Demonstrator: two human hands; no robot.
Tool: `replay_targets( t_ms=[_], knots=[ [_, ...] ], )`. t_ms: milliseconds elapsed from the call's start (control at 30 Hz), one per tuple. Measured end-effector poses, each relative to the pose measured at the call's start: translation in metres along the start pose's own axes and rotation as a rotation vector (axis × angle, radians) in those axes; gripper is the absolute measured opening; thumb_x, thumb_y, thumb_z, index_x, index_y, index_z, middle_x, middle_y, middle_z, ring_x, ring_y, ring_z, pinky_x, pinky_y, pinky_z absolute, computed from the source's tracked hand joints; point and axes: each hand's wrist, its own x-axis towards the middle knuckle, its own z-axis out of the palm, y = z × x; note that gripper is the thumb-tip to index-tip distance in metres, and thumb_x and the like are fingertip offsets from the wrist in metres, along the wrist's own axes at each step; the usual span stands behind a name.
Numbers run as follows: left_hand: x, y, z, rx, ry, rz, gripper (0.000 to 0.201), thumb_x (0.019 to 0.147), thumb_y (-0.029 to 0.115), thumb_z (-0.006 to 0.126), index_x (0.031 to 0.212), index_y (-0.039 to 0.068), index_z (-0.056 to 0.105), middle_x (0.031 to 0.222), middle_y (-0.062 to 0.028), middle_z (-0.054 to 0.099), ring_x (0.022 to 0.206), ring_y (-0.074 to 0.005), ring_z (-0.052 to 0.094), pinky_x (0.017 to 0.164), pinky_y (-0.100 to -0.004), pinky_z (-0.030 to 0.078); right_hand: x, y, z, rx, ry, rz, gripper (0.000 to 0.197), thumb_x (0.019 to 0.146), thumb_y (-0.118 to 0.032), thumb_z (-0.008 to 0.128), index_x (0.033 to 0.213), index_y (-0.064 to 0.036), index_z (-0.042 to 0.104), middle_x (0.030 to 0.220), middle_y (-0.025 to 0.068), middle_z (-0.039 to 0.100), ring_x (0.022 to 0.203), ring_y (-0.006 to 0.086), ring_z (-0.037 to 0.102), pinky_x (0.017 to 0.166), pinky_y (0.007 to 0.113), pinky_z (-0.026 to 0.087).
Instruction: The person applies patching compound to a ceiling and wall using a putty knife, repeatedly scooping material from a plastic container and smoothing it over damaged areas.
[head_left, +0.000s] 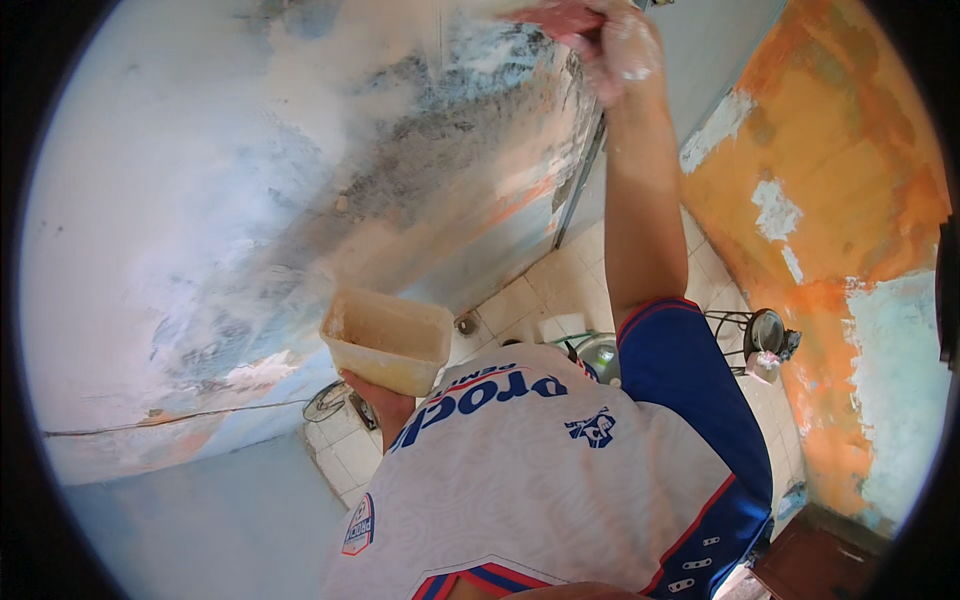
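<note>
My left hand holds a rectangular, yellowish-white plastic tub from below, its open top tilted toward the wall. Smears of pale paste coat the inside of the tub, and its bottom is partly hidden. My right arm is stretched up and away, and the right hand, spotted with white paste, is closed on a flat reddish spreader. The spreader lies against or very near the patchy wall; its edge is blurred, so contact is hard to tell. White and grey smears cover that wall, with dark and orange patches between.
An orange wall with peeling white and pale green patches rises on the right. On the tiled floor below stand a dark metal stand and a greenish round vessel. A thin cable runs along the left wall.
</note>
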Motion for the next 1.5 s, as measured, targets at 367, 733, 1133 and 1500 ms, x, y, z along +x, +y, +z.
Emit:
replay_targets(
  t_ms=[367,733,1133,1500],
  knots=[
    [-0.044,0.047,-0.025,0.011,0.066,0.043,0.082,0.092,0.077,0.026,0.153,0.022,0.025,0.156,-0.0054,0.031,0.142,-0.0295,0.032,0.116,-0.0464,0.032,-0.078,0.247,-0.204,-0.264,0.660,0.392,0.027,0.095,-0.007,0.048,0.087,0.0168,0.056,0.083,0.0305,0.065,0.063,0.0366,0.069,0.061,0.042,0.064],
    [-0.125,0.082,-0.093,0.121,0.275,0.051,0.076,0.096,0.072,0.022,0.154,0.024,0.023,0.158,-0.0060,0.028,0.143,-0.0285,0.031,0.118,-0.0457,0.030,0.063,-0.005,-0.057,-0.348,-0.246,-0.270,0.036,0.098,-0.020,0.039,0.080,0.0030,0.060,0.078,0.0152,0.066,0.068,0.0248,0.063,0.069,0.037,0.055],
    [-0.155,0.108,-0.110,0.141,0.175,0.070,0.087,0.089,0.080,0.027,0.154,0.022,0.025,0.157,-0.0084,0.030,0.143,-0.0332,0.032,0.114,-0.0523,0.034,-0.087,0.319,-0.237,-0.740,0.512,0.517,0.019,0.091,-0.011,0.058,0.079,0.0017,0.066,0.072,0.0152,0.068,0.061,0.0215,0.067,0.050,0.033,0.056],
    [-0.157,0.109,-0.125,0.089,0.299,-0.060,0.079,0.093,0.076,0.022,0.153,0.025,0.026,0.157,-0.0054,0.029,0.142,-0.0287,0.032,0.114,-0.0484,0.036,0.031,0.005,-0.028,-0.191,0.046,-0.200,0.025,0.096,-0.013,0.046,0.083,0.0018,0.061,0.073,0.0116,0.064,0.065,0.0230,0.063,0.062,0.034,0.054]
  ],
)
